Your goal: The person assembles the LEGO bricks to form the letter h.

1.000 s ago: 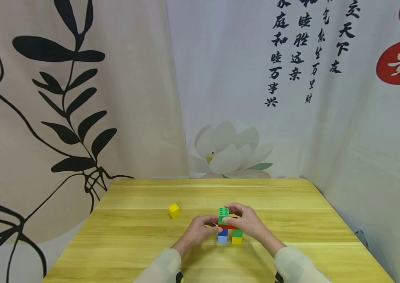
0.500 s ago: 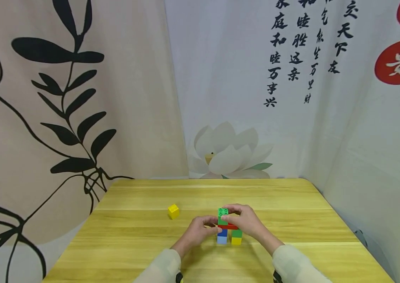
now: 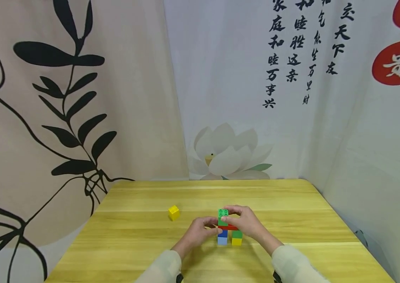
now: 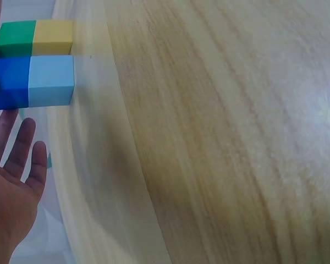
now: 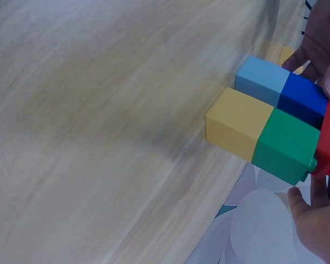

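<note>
In the head view, a small stack of toy building bricks stands on the table. Its left column has a light blue brick [image 3: 222,241] under a dark blue brick [image 3: 224,233]; its right column has a yellow brick [image 3: 236,242] under a green brick [image 3: 237,234]. A red brick [image 3: 231,227] bridges both columns, and another green brick [image 3: 222,212] with studs sits above its left end. My left hand [image 3: 199,232] grips the stack around the dark blue brick, thumb in front. The upper green brick is pinched by my right hand [image 3: 246,221], thumb in front, fingers partly hidden behind.
A separate yellow brick [image 3: 173,213] lies tilted on the wooden table [image 3: 133,236], to the left of and beyond the stack. Behind the table's far edge hangs a printed curtain [image 3: 143,98], and a pale curtain borders the right side.
</note>
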`<state>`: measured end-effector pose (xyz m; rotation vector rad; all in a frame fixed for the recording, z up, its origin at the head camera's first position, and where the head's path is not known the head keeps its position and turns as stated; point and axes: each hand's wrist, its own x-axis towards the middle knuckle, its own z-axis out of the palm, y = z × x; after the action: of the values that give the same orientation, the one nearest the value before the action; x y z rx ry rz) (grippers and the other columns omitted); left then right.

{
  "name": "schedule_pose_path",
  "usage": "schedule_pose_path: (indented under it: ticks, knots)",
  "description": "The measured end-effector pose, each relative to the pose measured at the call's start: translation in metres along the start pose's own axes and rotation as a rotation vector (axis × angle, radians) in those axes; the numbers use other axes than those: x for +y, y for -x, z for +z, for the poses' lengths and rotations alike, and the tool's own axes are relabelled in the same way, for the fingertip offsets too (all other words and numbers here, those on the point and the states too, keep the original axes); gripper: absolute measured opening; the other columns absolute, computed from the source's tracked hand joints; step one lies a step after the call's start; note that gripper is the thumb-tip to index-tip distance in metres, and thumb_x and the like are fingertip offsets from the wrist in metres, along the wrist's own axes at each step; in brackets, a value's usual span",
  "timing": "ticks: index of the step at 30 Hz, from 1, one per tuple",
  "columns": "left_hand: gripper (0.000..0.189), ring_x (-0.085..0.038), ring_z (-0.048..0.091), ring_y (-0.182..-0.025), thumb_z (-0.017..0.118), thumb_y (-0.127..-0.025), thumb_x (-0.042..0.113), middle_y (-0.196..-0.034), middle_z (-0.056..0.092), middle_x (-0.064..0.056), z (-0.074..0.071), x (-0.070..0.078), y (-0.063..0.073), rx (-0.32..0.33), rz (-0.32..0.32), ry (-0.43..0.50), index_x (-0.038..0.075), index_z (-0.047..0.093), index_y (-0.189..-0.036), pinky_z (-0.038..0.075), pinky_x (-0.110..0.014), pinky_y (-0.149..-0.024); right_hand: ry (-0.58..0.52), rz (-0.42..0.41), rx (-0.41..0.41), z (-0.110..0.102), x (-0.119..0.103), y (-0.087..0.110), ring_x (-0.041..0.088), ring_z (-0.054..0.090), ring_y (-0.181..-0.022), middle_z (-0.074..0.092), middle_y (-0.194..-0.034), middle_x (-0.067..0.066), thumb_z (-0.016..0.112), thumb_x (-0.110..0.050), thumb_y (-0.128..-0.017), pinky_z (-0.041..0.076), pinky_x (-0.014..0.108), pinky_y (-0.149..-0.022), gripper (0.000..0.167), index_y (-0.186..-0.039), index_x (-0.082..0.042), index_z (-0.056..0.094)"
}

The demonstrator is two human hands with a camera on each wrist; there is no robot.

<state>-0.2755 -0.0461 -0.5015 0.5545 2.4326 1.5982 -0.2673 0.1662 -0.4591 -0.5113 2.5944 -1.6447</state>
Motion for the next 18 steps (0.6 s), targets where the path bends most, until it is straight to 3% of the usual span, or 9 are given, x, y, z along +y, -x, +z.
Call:
schedule_pose_path:
  ticks: [10,18]
  knots:
    - [0.029,-0.019,0.060,-0.103,0.074,-0.091,0.031,-0.109,0.070,0.007,0.0011,-0.0002,-0.0017,0.005,-0.007,-0.016,0.019,0.072,-0.117,0.050,-0.048,-0.091,-0.066,-0.003,-0.019,0.0001,0.0000,0.0028,0.027,0.062,-0.101,0.068,-0.109,0.004,0.073,-0.032,-0.091,0.055,0.036,-0.079,0.045,-0.129,-0.008,0.065]
    - [0.029,-0.019,0.059,-0.103,0.074,-0.090,0.031,-0.108,0.070,0.007,0.0015,0.0004,-0.0013,0.007,-0.026,-0.023,0.019,0.072,-0.117,0.048,-0.050,-0.093,-0.073,0.018,-0.030,-0.0020,-0.0001,0.0036,0.028,0.061,-0.104,0.066,-0.115,0.007,0.073,-0.033,-0.091,0.055,0.037,-0.080,0.048,-0.132,-0.009,0.063]
